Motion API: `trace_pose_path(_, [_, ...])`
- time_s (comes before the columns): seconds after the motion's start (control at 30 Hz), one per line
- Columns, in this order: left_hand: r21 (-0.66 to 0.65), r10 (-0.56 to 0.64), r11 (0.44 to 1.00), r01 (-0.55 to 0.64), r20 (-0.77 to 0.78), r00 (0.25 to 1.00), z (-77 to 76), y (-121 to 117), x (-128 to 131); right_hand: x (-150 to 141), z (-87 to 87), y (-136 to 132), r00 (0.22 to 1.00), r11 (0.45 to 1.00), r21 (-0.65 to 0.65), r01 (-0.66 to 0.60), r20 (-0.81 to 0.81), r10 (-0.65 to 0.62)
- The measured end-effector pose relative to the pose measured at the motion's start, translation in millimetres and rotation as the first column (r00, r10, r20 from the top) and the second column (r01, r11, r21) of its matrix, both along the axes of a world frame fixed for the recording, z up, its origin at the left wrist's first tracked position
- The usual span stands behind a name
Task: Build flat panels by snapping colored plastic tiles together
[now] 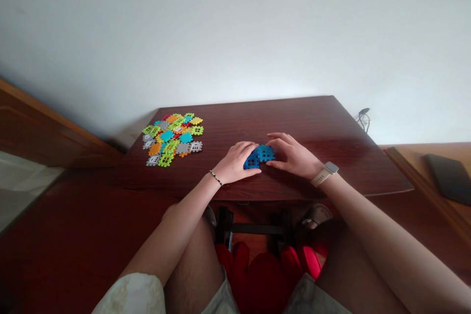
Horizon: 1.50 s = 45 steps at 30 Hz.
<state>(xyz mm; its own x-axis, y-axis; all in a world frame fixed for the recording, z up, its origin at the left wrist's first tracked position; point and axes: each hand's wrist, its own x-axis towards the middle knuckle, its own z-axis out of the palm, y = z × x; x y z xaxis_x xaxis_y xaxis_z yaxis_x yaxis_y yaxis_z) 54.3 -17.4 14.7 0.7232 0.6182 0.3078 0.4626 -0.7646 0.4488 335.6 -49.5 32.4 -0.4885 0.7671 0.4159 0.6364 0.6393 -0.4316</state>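
Observation:
A small assembly of blue interlocking tiles point(259, 155) rests on the dark wooden table point(331, 132) near its front edge. My left hand point(235, 162), with a thin bracelet at the wrist, curls round the left side of the blue tiles. Opposite it, my right hand point(292, 154), with a watch on the wrist, presses against their right side with fingers bent over them. Both hands grip the blue tiles together.
A pile of several loose tiles point(172, 138) in green, orange, grey, teal and red lies at the table's far left. A white wall stands behind the table. A red stool point(265, 274) shows between my knees. A dark flat object point(447, 174) lies on a ledge at right.

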Motion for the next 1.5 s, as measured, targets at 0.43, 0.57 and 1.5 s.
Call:
trace_pose_path(0.43, [-0.014, 0.013, 1.0, -0.014, -0.09, 0.996, -9.5, 10.7, -1.7, 5.5, -5.6, -3.5, 0.995, 0.999, -0.044, -0.023, 0.094, 0.027])
trace_pose_path(0.57, [-0.008, 0.014, 1.0, -0.015, -0.083, 0.996, -9.9, 10.8, -0.4, 5.6, -7.5, -2.6, 0.995, 0.999, -0.043, -0.029, 0.095, 0.033])
trace_pose_path(1.5, [-0.005, 0.021, 1.0, -0.021, -0.06, 0.998, -11.6, 9.8, 3.6, 1.9, -7.3, 1.6, 0.997, 0.997, -0.049, -0.053, 0.049, 0.055])
